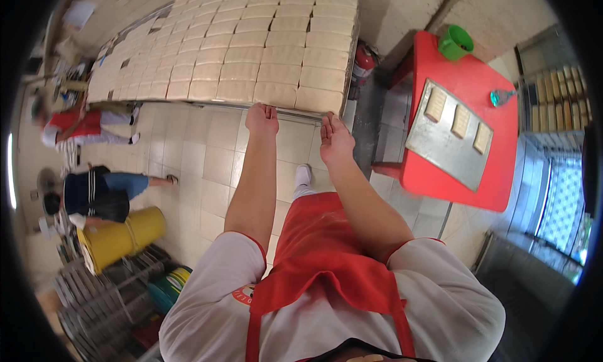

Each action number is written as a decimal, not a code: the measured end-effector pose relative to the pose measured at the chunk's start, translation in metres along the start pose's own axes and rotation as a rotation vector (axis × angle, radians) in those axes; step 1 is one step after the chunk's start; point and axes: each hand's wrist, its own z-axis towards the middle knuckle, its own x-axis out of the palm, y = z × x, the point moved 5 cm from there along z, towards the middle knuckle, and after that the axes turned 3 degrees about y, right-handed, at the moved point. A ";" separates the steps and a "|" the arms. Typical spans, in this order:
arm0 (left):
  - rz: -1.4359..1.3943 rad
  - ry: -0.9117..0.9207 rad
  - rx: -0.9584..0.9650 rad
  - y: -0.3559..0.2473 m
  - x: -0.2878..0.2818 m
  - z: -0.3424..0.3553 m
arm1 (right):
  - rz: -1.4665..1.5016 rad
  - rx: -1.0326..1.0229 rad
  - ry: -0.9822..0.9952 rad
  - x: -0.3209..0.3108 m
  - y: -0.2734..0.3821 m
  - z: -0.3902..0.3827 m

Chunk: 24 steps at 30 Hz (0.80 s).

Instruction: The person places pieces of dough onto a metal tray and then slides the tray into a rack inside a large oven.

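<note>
A long work table (311, 114) carries many pale rectangular dough slabs (276, 73) laid in close rows. My left hand (262, 118) reaches to the table's near edge, fingers curled at the rim just below the front row. My right hand (335, 137) is at the same edge a little to the right, fingers loosely bent with the palm turned inward, touching the rim. Neither hand holds a slab. I wear a red apron (326, 255) over a white shirt.
A red table (465, 79) on the right bears a metal baking tray (449, 142) with three dough pieces, a green cup (455, 43) and a small tool (500, 97). A rack of baked pieces (556, 98) stands far right. Two people (94, 192) work at left near a yellow bin (119, 236). A fire extinguisher (363, 63) stands by the wall.
</note>
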 end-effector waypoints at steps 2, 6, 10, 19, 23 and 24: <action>-0.014 0.002 -0.061 -0.004 0.007 0.012 | 0.057 -0.030 -0.011 0.012 -0.009 0.003; 0.171 -0.008 -0.131 -0.003 0.020 0.015 | 0.111 -0.141 -0.089 0.031 -0.013 0.004; 0.483 0.042 0.100 -0.008 0.023 0.012 | -0.321 -0.444 -0.308 0.052 -0.013 0.007; 0.055 0.317 -0.175 0.004 0.041 0.000 | -0.203 -0.622 -0.157 0.080 -0.012 0.020; 0.365 0.552 0.017 0.004 0.054 -0.004 | -0.398 -0.812 -0.064 0.101 -0.019 0.017; 0.429 0.550 0.111 0.002 0.058 -0.015 | -0.348 -0.748 -0.036 0.097 -0.016 0.019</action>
